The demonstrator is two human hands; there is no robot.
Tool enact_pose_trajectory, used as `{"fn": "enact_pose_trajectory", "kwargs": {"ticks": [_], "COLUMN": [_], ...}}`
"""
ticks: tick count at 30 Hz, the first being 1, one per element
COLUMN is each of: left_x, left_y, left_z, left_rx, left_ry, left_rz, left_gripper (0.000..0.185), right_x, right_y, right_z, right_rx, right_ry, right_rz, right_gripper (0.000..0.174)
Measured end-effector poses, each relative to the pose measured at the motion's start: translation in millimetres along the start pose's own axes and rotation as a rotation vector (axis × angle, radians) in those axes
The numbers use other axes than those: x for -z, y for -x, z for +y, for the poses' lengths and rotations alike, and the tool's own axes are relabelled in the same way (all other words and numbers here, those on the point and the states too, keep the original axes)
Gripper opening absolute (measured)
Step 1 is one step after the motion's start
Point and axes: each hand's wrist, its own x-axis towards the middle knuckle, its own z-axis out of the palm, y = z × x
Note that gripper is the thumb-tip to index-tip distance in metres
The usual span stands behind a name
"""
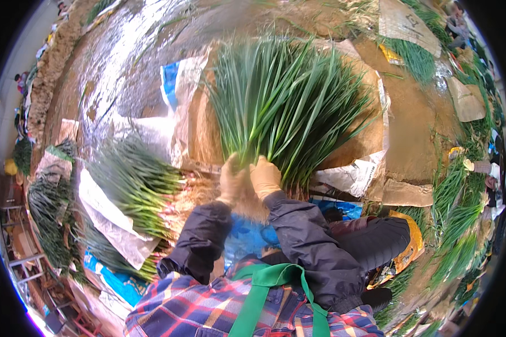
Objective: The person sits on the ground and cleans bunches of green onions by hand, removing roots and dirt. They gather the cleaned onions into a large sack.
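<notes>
In front of me a large fan of green onions [291, 101] lies on a spread brown-and-white sack [364, 177], leaves pointing away from my body. My left hand [232, 179], in a tan glove and slightly blurred, grips green onions low on their stalks at the near edge of the fan. Close beside it, my gloved right hand [265, 175] also has onion stalks in its grasp, with its thumb side towards the left hand. Pale roots below the hands are blurred. The white stem ends are mostly hidden by the gloves.
To my left, stacked green onions [139, 181] lie with roots facing me, a white sheet [105, 210] among them. Wet plastic sheeting [114, 67] shines at the upper left. More onions [455, 236] cover the right side, where another person's gloved hand [469, 164] shows.
</notes>
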Motion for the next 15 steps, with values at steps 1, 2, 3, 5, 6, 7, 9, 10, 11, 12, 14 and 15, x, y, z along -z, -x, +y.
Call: {"fn": "enact_pose_trajectory", "kwargs": {"ticks": [1, 2, 3, 5, 6, 7, 9, 10, 11, 12, 14, 15], "left_x": [-2, -6, -11, -15, -16, -18, -20, -21, -21, -21, -20, -21], "left_y": [0, 5, 11, 16, 18, 21, 20, 20, 19, 19, 17, 16], "left_z": [4, 7, 11, 21, 25, 28, 32, 33, 33, 32, 28, 25], "left_rx": [-0.193, -0.311, -0.300, -0.183, -0.162, -0.121, -0.126, -0.067, -0.049, -0.052, -0.079, -0.056], "left_ry": [-0.420, -0.679, -0.934, -0.866, -0.730, -0.586, -0.658, -0.720, -0.745, -0.745, -0.734, -0.847], "left_rz": [0.048, 0.064, 0.035, -0.089, -0.116, -0.167, -0.147, -0.156, -0.146, -0.139, -0.147, -0.148], "left_gripper": [0.044, 0.051, 0.058, 0.066, 0.067, 0.067, 0.072, 0.073, 0.074, 0.075, 0.076, 0.076], "right_x": [0, 5, 15, 56, 83, 116, 191, 227, 264, 296, 335, 348], "right_y": [-6, -9, -10, 2, 10, 23, 49, 62, 80, 96, 105, 113], "right_z": [-3, -5, -7, -6, -10, -12, -15, -15, -11, -9, -2, 5], "right_rx": [-0.001, -0.015, -0.075, -0.072, -0.088, -0.088, 0.095, 0.115, 0.219, 0.189, 0.328, 0.461], "right_ry": [-0.011, -0.006, 0.038, -0.156, -0.318, -0.574, -0.844, -0.925, -0.994, -1.029, -1.209, -1.282], "right_rz": [-0.037, -0.068, -0.124, -0.189, -0.239, -0.290, -0.262, -0.203, -0.114, 0.001, 0.085, 0.183], "right_gripper": [0.030, 0.031, 0.031, 0.034, 0.032, 0.026, 0.022, 0.019, 0.019, 0.021, 0.027, 0.031]}}
